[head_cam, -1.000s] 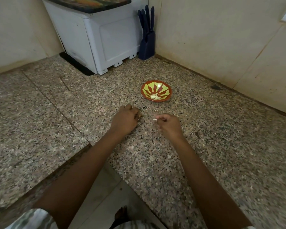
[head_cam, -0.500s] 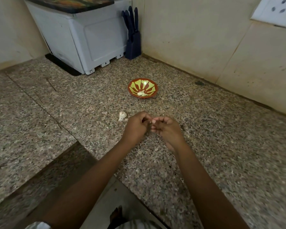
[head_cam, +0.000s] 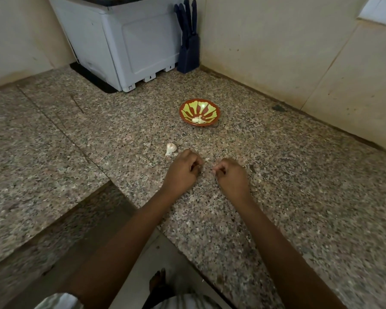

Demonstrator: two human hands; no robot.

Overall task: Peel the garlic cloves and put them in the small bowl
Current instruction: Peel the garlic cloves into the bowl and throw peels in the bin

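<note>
Pale papery garlic [head_cam: 171, 148], peeled cloves [head_cam: 197, 120] in bowl [head_cam: 218, 112]

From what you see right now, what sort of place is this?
Most likely a home kitchen, at a corner of the worktop. The speckled granite counter, the dark blue knife block standing in the corner beside a white appliance, and the small bowl with peeled garlic cloves all suggest it.

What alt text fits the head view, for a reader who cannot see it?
A left hand and right hand, fingers curled, hover over a speckled granite counter; what they hold is unclear. A pale garlic piece lies beside the left hand, and beyond it a small red-and-yellow bowl holds peeled cloves.
</note>
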